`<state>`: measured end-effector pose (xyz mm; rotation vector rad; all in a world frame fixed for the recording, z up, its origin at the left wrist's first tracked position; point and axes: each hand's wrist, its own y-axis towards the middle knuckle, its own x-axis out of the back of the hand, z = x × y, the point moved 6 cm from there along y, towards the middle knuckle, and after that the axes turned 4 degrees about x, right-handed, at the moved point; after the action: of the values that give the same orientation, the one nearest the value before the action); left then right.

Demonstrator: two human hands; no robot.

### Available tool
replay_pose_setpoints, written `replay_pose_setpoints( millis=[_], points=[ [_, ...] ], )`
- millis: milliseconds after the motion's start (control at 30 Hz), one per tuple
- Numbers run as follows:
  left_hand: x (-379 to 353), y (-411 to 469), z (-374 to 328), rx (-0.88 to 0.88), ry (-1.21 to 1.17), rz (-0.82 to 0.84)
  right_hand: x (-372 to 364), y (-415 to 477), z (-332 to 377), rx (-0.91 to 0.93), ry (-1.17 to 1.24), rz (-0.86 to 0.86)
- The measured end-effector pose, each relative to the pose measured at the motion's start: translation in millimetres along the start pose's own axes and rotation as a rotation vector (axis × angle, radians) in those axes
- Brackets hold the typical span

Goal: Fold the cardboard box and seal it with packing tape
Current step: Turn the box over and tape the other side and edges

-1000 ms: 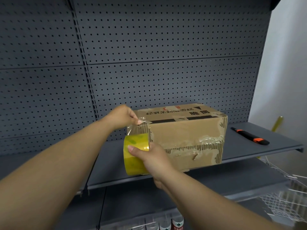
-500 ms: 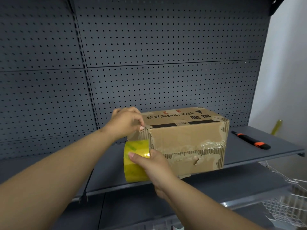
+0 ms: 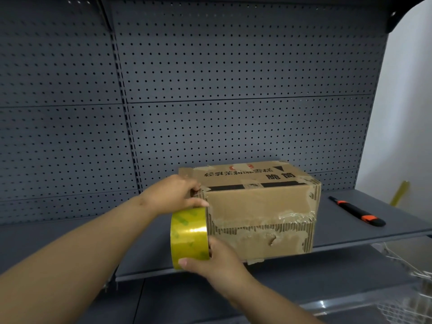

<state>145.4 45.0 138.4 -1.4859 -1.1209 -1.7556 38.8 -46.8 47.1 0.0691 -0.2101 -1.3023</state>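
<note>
A worn brown cardboard box (image 3: pixel 257 206) with black printed characters on top stands closed on the grey shelf (image 3: pixel 350 232). Old clear tape patches cover its front and right corner. My left hand (image 3: pixel 173 195) presses on the box's upper left corner, thumb along the front edge. My right hand (image 3: pixel 212 260) grips a yellow roll of packing tape (image 3: pixel 188 235), held upright against the box's left end, just below my left hand. The box's left face is hidden behind the roll and my hands.
A black and orange utility knife (image 3: pixel 357 211) lies on the shelf right of the box. A grey pegboard wall (image 3: pixel 210 90) rises behind. A white wire basket (image 3: pixel 406 295) sits at lower right, below the shelf edge. A yellow stick (image 3: pixel 401 192) leans by the white wall.
My left hand has moved down from holding the tape end in the air onto the box's upper left corner. The roll stays against the box's left end.
</note>
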Motion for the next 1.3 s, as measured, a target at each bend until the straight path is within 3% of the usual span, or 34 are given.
replay_pose_setpoints(
  millis=[100, 333, 567, 900, 1067, 1300],
  points=[
    [-0.2, 8.1, -2.7, 0.009, 0.077, 0.013, 6.2, -1.4, 3.0, 0.03, -0.012, 0.007],
    [-8.0, 12.0, -7.4, 0.033, -0.073, 0.025, 13.6, 2.7, 2.0, 0.078, -0.013, -0.013],
    [-20.5, 21.4, -8.3, -0.129, 0.068, 0.21, 9.7, 10.4, -0.6, 0.08, -0.04, -0.038],
    [-10.8, 68.0, -9.8, -0.157, 0.002, 0.132, 18.8, 29.1, 33.6, 0.24, -0.01, -0.255],
    [-6.8, 89.1, -8.0, -0.135, -0.024, 0.203, 22.1, 40.7, 42.4, 0.184, 0.057, -0.209],
    [7.3, 102.3, 8.2, -0.08, -0.132, 0.178, 17.2, 46.9, 41.1, 0.081, 0.247, -0.149]
  ],
)
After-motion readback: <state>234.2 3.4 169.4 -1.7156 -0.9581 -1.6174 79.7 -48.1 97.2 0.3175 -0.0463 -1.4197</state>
